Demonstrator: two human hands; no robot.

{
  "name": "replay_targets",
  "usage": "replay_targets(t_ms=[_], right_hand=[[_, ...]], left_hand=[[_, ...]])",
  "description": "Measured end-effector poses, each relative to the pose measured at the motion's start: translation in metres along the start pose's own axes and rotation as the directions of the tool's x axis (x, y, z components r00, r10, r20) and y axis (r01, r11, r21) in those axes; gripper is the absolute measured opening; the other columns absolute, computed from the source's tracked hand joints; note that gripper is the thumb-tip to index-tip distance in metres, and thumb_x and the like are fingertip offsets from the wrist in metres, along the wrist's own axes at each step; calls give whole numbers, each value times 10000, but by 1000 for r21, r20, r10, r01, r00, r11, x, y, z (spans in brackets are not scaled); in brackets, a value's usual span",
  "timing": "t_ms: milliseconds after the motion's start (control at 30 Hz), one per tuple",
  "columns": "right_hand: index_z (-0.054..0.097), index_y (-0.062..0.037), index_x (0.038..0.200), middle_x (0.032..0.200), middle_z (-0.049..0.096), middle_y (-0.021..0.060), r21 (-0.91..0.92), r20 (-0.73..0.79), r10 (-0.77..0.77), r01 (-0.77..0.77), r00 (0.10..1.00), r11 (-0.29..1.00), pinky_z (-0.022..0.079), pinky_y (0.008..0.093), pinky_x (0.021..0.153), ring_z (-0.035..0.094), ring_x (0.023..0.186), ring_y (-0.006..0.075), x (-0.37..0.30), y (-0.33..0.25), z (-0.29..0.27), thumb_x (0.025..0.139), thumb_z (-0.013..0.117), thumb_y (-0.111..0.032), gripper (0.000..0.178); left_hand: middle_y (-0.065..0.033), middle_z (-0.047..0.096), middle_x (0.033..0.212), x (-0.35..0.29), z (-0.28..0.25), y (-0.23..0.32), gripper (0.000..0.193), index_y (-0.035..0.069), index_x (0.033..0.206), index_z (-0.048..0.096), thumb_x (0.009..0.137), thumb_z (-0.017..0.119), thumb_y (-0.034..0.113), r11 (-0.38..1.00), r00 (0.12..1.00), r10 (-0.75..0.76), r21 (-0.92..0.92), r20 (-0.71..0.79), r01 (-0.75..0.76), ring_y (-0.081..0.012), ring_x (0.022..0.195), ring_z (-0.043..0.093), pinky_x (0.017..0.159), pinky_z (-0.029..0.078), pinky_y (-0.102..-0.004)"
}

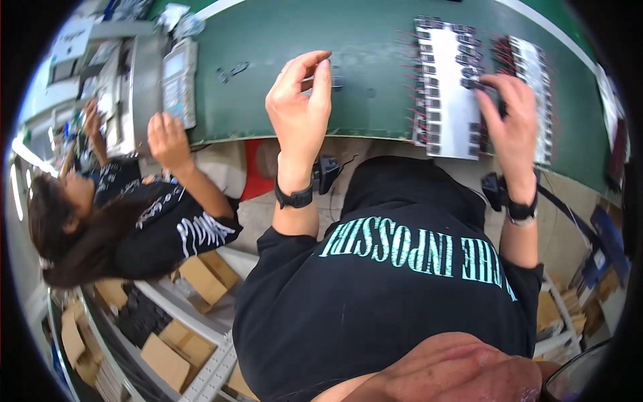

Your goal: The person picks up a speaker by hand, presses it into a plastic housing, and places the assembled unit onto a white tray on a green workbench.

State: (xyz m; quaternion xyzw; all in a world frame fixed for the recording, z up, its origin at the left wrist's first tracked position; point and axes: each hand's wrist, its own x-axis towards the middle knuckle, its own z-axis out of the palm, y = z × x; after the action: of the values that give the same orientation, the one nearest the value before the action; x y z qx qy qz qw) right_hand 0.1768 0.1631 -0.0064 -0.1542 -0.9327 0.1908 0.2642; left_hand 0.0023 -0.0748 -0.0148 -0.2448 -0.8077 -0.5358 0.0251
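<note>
My left hand [301, 97] is raised over the green table, its thumb and index finger brought together at the tips. Whether something sits in that pinch is too small to make out. Beside its thumb a small dark square part [337, 82] lies on the tabletop. My right hand [514, 114] reaches over the right edge of a long white board [450, 87], thumb and forefinger closed on a small black part [474, 84]. Small black square parts line both long edges of this board, with thin red wires sticking out on the left.
A second white board [536, 80] with black parts and red wires lies partly beneath my right hand. Two small dark pieces [232, 72] rest on the green table [375, 40]. At left are a grey keypad device [179, 84] and a co-worker's hand [169, 142]. Cardboard boxes [177, 355] stand behind.
</note>
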Motion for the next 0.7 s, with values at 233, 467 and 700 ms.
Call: replay_targets(t_ms=[233,467,700], right_hand=[[690,-6,1008,1011,666,110,64,297,168,-195,940,979,487,331,829,632,925,259,-34,-12,-42,856,684,-15,152],[650,2,981,956,642,120,71,300,-4,-18,954,997,487,352,797,619,897,291,-40,-3,-45,844,671,-6,138],[590,0,987,903,614,128,57,373,26,-51,927,997,484,367,783,605,875,300,-37,4,-41,857,648,-1,143]], left_hand=[[-63,685,903,-23,4,-10,135,75,935,730,840,729,171,843,992,48,528,114,-102,-250,802,663,691,540,-353],[-33,663,952,-37,21,-4,161,101,931,721,812,754,206,776,963,225,570,148,-269,-239,905,641,710,544,-374],[-92,700,1009,-29,28,-6,191,41,993,689,824,739,115,879,980,140,438,141,-189,-213,859,694,692,570,-319]])
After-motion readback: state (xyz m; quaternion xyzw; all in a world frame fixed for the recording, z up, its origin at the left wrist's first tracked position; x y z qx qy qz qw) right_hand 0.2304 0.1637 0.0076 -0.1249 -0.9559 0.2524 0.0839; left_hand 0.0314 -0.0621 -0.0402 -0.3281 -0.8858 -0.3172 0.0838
